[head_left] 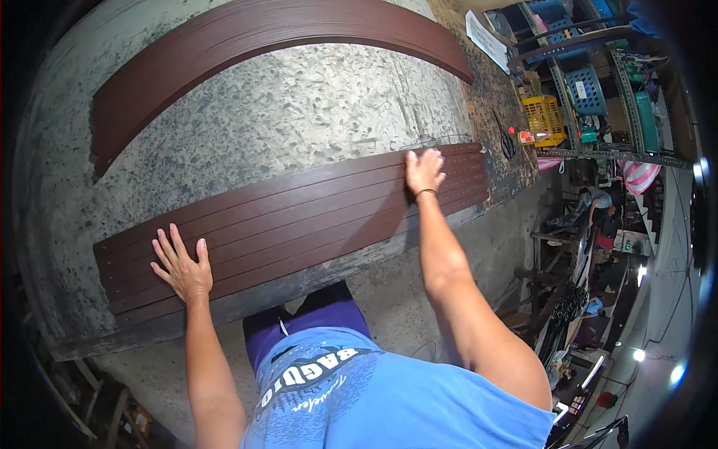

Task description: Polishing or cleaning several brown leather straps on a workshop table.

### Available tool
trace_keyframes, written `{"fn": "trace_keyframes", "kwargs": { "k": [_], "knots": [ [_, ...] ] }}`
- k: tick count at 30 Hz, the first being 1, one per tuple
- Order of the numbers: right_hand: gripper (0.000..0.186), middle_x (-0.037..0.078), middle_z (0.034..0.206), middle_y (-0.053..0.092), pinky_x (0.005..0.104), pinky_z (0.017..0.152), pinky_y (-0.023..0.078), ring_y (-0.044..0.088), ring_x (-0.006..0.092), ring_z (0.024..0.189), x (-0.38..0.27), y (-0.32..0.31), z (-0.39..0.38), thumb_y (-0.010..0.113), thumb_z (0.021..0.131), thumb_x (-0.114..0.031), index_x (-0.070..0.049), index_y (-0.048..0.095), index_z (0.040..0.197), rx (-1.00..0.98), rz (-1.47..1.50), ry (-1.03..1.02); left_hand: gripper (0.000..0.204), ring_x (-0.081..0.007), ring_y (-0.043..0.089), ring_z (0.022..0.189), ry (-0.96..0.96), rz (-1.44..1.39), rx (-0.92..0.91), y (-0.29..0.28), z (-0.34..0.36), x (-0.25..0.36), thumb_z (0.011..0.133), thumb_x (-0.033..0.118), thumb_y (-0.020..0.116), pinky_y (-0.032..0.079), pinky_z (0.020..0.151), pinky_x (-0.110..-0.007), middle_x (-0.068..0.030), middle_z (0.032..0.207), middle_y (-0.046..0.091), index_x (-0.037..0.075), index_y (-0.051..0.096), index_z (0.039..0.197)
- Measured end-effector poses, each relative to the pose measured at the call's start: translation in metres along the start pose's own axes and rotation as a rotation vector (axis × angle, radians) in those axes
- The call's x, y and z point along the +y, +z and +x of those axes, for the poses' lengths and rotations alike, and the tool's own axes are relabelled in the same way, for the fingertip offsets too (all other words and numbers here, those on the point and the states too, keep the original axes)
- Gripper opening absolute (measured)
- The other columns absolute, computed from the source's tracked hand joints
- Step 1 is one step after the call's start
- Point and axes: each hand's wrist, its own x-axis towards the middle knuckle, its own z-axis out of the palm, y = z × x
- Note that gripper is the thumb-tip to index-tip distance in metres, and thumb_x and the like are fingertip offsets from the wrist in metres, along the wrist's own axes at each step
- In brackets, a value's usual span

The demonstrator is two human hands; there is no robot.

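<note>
Several long dark brown straps [299,213], which look like leather belt strips, lie side by side across the worktable in front of me. Small holes dot their right ends, and a few marks show at the left ends. My left hand [182,266] rests flat near the left end, fingers spread. Toward the right end, my right hand [426,170] lies on the straps with its fingers stretched out, near their far edge. Neither hand grips anything. Farther back, a wide band of similar brown strips [284,28] lies on the table, apart from both hands.
The worn grey worktable [299,97] has its near edge by my body. At its right lie dark scissors [506,144], a small red-and-white object [526,137] and white paper [488,41]. Beyond, shelves hold a yellow crate [544,120] and a blue basket [585,91]. Another person [598,200] is at far right.
</note>
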Motion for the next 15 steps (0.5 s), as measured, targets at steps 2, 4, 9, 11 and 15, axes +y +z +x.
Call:
{"fn": "trace_keyframes", "kwargs": {
  "k": [2, 4, 9, 11, 15],
  "knots": [
    [0.067, 0.024, 0.147, 0.038, 0.0630, 0.104, 0.030, 0.032, 0.0408, 0.138, -0.078, -0.007, -0.052, 0.050, 0.093, -0.049, 0.001, 0.044, 0.138, -0.052, -0.156, -0.304, 0.070, -0.0268, 0.011, 0.151, -0.008, 0.005, 0.011, 0.001, 0.000, -0.003, 0.097, 0.055, 0.045, 0.011, 0.117, -0.060, -0.0049, 0.163, 0.016, 0.026, 0.021, 0.156],
    [0.073, 0.024, 0.141, 0.043, 0.0636, 0.101, 0.034, 0.037, 0.0410, 0.134, -0.149, 0.002, -0.151, 0.057, 0.086, -0.052, 0.001, 0.047, 0.135, 0.099, -0.176, -0.734, 0.069, -0.0263, 0.012, 0.151, -0.010, 0.002, 0.018, 0.003, 0.000, -0.002, 0.097, 0.056, 0.044, 0.011, 0.118, -0.059, -0.0038, 0.163, 0.017, 0.027, 0.022, 0.156],
    [0.081, 0.019, 0.145, 0.041, 0.0660, 0.106, 0.024, 0.035, 0.0388, 0.137, -0.154, 0.002, -0.237, 0.062, 0.081, -0.058, -0.001, 0.047, 0.137, -0.257, 0.198, -1.033, 0.069, -0.0263, 0.013, 0.150, -0.030, 0.000, 0.017, 0.004, 0.000, -0.007, 0.096, 0.056, 0.045, 0.012, 0.118, -0.059, -0.0041, 0.163, 0.017, 0.028, 0.023, 0.155],
    [0.071, 0.019, 0.145, 0.042, 0.0634, 0.101, 0.033, 0.033, 0.0367, 0.138, -0.101, -0.016, -0.161, 0.060, 0.084, -0.051, -0.004, 0.048, 0.136, 0.039, -0.224, -0.724, 0.068, -0.0263, 0.013, 0.150, -0.049, 0.013, -0.005, 0.001, -0.003, -0.006, 0.096, 0.056, 0.045, 0.012, 0.118, -0.059, -0.0041, 0.163, 0.018, 0.028, 0.023, 0.155],
    [0.066, 0.019, 0.159, 0.023, 0.0646, 0.114, 0.011, 0.016, 0.0379, 0.148, 0.021, -0.016, -0.028, 0.038, 0.100, -0.045, -0.001, 0.030, 0.149, -0.069, 0.047, 0.086, 0.068, -0.0262, 0.014, 0.150, -0.005, -0.001, 0.043, 0.005, 0.001, 0.001, 0.096, 0.057, 0.044, 0.013, 0.118, -0.059, -0.0039, 0.162, 0.018, 0.029, 0.024, 0.155]
  ]
}}
